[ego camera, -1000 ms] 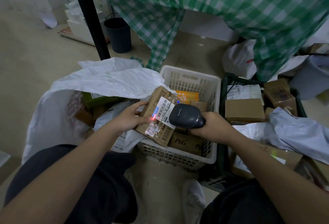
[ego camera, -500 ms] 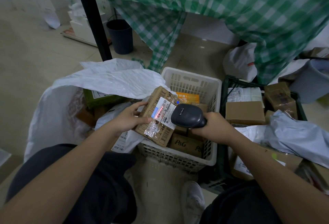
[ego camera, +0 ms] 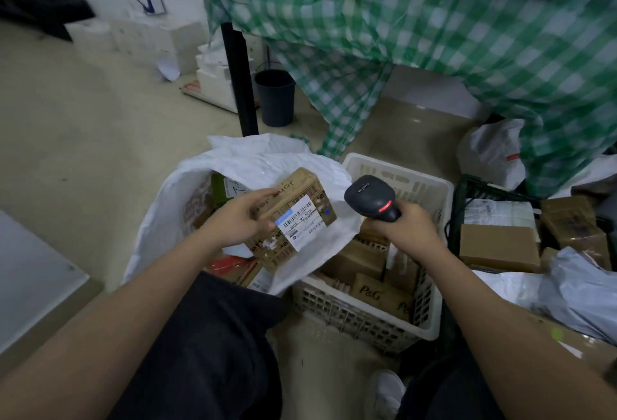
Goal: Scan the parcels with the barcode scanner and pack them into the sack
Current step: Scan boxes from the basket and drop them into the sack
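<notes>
Cardboard "P&G" box (ego camera: 380, 294) in white basket (ego camera: 430, 326), beneath barcode scanner (ego camera: 372, 197).

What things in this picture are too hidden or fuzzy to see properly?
All in the head view:
- Label on the held parcel: print too small to read.
- Inside of the sack: mostly covered by its own folded white flap and the left hand.
- Scanner handle: wrapped by the right hand.
- White basket bottom: buried under boxes.
- Tabletop: covered by the checked cloth, which is blurred.
</notes>
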The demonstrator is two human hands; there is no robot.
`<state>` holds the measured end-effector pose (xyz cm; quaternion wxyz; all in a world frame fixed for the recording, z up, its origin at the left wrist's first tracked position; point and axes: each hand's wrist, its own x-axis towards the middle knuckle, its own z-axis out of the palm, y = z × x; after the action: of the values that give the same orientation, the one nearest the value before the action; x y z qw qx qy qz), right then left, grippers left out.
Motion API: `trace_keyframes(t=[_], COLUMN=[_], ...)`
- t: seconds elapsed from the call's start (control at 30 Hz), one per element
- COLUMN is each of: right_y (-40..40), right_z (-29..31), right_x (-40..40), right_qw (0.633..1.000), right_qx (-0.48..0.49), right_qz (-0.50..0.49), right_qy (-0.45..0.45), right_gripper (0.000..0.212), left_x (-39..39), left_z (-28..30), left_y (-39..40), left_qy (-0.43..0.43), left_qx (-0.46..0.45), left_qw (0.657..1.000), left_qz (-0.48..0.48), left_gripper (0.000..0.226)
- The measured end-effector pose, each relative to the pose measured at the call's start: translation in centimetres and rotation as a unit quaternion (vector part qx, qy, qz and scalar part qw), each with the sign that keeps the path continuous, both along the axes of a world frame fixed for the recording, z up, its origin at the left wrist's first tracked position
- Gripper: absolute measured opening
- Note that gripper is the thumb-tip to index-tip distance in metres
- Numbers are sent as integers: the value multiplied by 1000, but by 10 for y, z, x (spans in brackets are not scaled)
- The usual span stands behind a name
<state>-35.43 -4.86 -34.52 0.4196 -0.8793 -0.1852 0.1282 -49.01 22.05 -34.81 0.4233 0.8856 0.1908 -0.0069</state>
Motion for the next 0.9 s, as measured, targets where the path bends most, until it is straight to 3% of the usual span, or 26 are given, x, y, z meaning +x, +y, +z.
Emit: trace_keyframes(t=[0.1,0.23,0.33,0.57,0.73,0.9], right_y=[32,69,94,152,182,195], right_z=[1,-8,-13,-32,-52,-35], right_x=[-1,12,29,70,82,92], right_qw=[998,995,991,991,993,976], right_qx=[41,59,72,35,54,157], right_qz=[-19,-58,-104,-128,-103,-151], right_qy=[39,51,32,-23,-22,3], right_gripper=[12,13,15,48,46,51], left_x=[-2,7,18,47,53,39], left_z=[8,14,16,-4,-22,-28], left_y=[21,42,58,79,90,83], left_qy=[-28,-98,-105,-76,-68,-7], left_qx=[184,280,352,349,326,328], left_qw=[982,953,926,929,940,943], left_qz=[18,63,83,94,79,56], left_gripper=[71,69,66,66,67,64])
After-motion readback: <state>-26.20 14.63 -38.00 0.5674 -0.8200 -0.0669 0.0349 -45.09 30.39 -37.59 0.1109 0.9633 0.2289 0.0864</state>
